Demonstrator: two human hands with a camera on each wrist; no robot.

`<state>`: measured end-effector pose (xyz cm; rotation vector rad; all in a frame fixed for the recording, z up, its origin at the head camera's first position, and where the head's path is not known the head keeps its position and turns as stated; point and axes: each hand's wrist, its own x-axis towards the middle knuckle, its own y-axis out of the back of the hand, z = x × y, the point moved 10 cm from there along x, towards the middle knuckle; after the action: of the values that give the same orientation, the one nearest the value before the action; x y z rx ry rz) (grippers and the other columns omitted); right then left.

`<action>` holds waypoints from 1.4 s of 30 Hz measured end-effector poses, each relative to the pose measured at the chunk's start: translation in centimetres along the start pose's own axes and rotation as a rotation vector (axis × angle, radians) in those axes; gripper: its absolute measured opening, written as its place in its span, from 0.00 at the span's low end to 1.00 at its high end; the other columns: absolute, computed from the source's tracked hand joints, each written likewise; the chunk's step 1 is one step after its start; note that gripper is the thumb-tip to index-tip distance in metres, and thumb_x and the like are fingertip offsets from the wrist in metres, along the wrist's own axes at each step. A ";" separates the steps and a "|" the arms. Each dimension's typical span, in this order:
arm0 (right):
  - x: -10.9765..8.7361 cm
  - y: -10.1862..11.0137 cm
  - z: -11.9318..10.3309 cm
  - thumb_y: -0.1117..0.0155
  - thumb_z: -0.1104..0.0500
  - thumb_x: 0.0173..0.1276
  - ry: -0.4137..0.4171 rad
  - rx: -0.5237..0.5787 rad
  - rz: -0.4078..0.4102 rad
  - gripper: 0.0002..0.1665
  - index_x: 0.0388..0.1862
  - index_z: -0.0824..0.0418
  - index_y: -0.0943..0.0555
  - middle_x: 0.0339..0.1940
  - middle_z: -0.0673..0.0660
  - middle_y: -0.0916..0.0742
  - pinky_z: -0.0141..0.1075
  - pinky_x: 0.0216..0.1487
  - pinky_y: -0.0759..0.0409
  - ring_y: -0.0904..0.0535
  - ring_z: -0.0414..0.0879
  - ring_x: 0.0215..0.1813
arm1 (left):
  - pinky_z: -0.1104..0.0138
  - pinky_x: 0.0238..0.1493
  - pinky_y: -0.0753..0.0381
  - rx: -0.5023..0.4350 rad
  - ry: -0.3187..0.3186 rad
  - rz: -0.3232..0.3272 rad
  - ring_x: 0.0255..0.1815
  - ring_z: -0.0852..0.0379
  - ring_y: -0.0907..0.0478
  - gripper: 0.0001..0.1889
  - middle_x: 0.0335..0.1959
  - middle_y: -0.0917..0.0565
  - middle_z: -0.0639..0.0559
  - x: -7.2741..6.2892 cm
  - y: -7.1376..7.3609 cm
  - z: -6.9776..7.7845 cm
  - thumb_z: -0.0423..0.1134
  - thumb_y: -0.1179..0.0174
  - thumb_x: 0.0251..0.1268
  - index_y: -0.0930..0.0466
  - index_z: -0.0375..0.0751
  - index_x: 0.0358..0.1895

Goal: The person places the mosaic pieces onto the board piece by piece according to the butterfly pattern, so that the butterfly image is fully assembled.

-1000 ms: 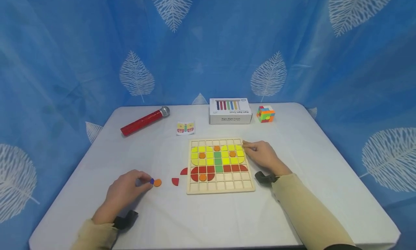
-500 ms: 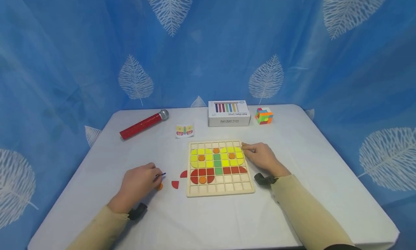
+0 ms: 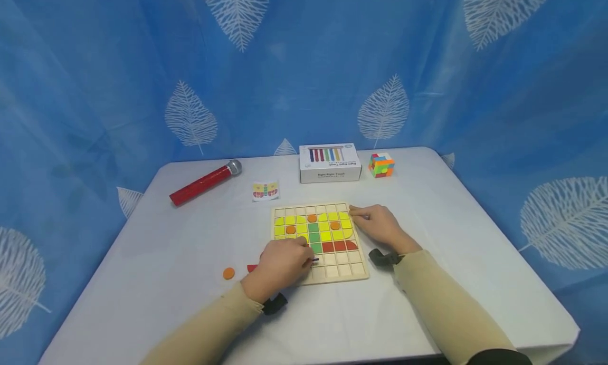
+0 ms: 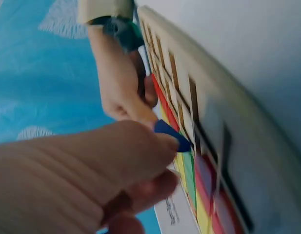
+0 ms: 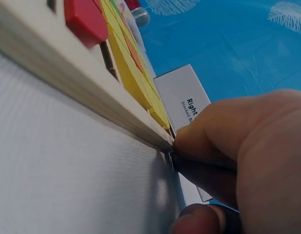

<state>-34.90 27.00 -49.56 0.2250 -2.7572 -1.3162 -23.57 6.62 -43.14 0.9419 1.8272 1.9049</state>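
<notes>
A small blue piece [image 4: 170, 135] is pinched between the thumb and finger of my left hand [image 3: 283, 262], close over the lower middle of the wooden grid board [image 3: 344, 270]. My right hand [image 3: 380, 227] holds the board's far right corner between thumb and fingers. Set in the board are yellow pieces [image 3: 344, 216], a green column [image 3: 313, 237], red pieces [image 3: 339, 246] and orange discs [image 3: 334, 226], forming a butterfly. The left hand hides the red pieces at the board's lower left.
Left of the board lie an orange disc [image 3: 229, 273] and a partly covered red piece [image 3: 252, 268]. Behind it are a butterfly picture card [image 3: 265, 191], a red microphone [image 3: 201, 184], a white box [image 3: 330, 167] and a colourful puzzle cube [image 3: 381, 165].
My left hand has lifted the blue piece from beside the orange disc and carried it right, over the board. My right hand stays at the board's corner.
</notes>
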 end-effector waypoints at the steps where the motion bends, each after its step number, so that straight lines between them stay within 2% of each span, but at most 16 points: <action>1: 0.0 0.0 0.0 0.38 0.48 0.75 0.000 0.001 0.001 0.22 0.64 0.51 0.17 0.69 0.47 0.18 0.58 0.74 0.33 0.30 0.56 0.77 | 0.73 0.20 0.32 0.007 0.003 -0.008 0.21 0.64 0.29 0.03 0.24 0.20 0.59 0.3 -0.2 0.4 0.46 0.27 0.63 0.08 0.54 0.35; 4: 0.0 -0.1 0.1 0.39 0.48 0.75 0.000 -0.003 -0.007 0.22 0.65 0.51 0.17 0.69 0.48 0.19 0.58 0.74 0.33 0.30 0.57 0.77 | 0.74 0.19 0.33 0.026 0.015 -0.014 0.20 0.62 0.29 0.05 0.23 0.19 0.58 0.8 -0.7 1.1 0.47 0.27 0.62 0.07 0.53 0.36; 8: 0.1 -0.1 0.2 0.39 0.48 0.76 -0.013 -0.015 -0.009 0.23 0.66 0.50 0.18 0.70 0.48 0.19 0.59 0.74 0.33 0.30 0.58 0.77 | 0.73 0.18 0.35 0.025 0.044 -0.028 0.19 0.62 0.30 0.04 0.22 0.22 0.57 1.3 -1.3 1.2 0.46 0.28 0.64 0.07 0.53 0.36; 13: 0.1 -0.1 0.2 0.39 0.48 0.76 -0.010 -0.021 -0.021 0.23 0.67 0.51 0.19 0.71 0.48 0.20 0.58 0.74 0.33 0.30 0.58 0.77 | 0.73 0.19 0.34 -0.029 0.098 -0.046 0.21 0.63 0.30 0.03 0.23 0.21 0.59 1.3 -1.7 0.6 0.46 0.26 0.62 0.07 0.55 0.37; 18: -0.1 -0.1 0.0 0.38 0.47 0.76 -0.014 -0.029 -0.037 0.23 0.67 0.50 0.19 0.71 0.47 0.21 0.57 0.74 0.33 0.31 0.58 0.78 | 0.74 0.21 0.33 -0.115 0.119 -0.025 0.23 0.65 0.29 0.04 0.26 0.20 0.61 1.2 -1.7 0.0 0.47 0.24 0.59 0.08 0.57 0.36; 26: 0.0 -0.2 -0.3 0.37 0.50 0.76 0.000 -0.041 -0.048 0.22 0.66 0.51 0.19 0.71 0.48 0.21 0.56 0.75 0.33 0.31 0.57 0.77 | 0.74 0.23 0.31 -0.155 0.155 -0.026 0.25 0.64 0.27 0.05 0.27 0.19 0.61 1.4 -1.8 -0.7 0.47 0.26 0.62 0.07 0.55 0.40; 34: 0.0 -0.4 -0.2 0.37 0.46 0.76 -0.019 -0.072 -0.075 0.24 0.67 0.49 0.21 0.73 0.46 0.22 0.59 0.75 0.35 0.33 0.58 0.78 | 0.74 0.26 0.29 -0.184 0.159 -0.033 0.27 0.65 0.26 0.06 0.29 0.17 0.62 1.1 -1.8 -1.3 0.47 0.25 0.61 0.07 0.56 0.40; 36: -0.1 -0.4 -0.2 0.37 0.46 0.76 -0.019 -0.081 -0.075 0.24 0.68 0.48 0.21 0.73 0.46 0.22 0.59 0.75 0.35 0.33 0.58 0.78 | 0.73 0.27 0.29 -0.223 0.170 -0.045 0.28 0.65 0.26 0.06 0.29 0.18 0.63 0.9 -1.6 -2.0 0.47 0.25 0.61 0.07 0.56 0.40; 38: -0.1 -0.4 -0.3 0.37 0.47 0.76 -0.011 -0.083 -0.069 0.23 0.67 0.49 0.20 0.72 0.46 0.22 0.58 0.75 0.34 0.32 0.58 0.78 | 0.72 0.29 0.27 -0.273 0.217 -0.041 0.30 0.64 0.26 0.07 0.31 0.17 0.63 0.5 -1.1 -3.6 0.48 0.25 0.61 0.07 0.56 0.40; 40: -0.1 -0.3 -0.5 0.37 0.48 0.76 0.006 -0.083 -0.056 0.23 0.66 0.50 0.20 0.71 0.47 0.21 0.58 0.74 0.33 0.30 0.59 0.77 | 0.68 0.33 0.23 -0.319 0.309 -0.023 0.33 0.61 0.23 0.08 0.34 0.15 0.61 -0.3 -0.3 -6.3 0.48 0.26 0.62 0.07 0.55 0.42; 42: 0.0 -0.3 -0.7 0.37 0.48 0.76 0.019 -0.079 -0.044 0.22 0.66 0.51 0.19 0.70 0.48 0.20 0.57 0.73 0.32 0.29 0.58 0.76 | 0.63 0.39 0.19 -0.357 0.431 -0.008 0.39 0.57 0.21 0.10 0.39 0.13 0.58 -1.6 0.3 -9.5 0.47 0.26 0.63 0.08 0.52 0.45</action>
<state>-34.74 26.26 -49.30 0.2930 -2.6926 -1.4229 -28.63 -1.59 -42.78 0.4282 1.5993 2.4640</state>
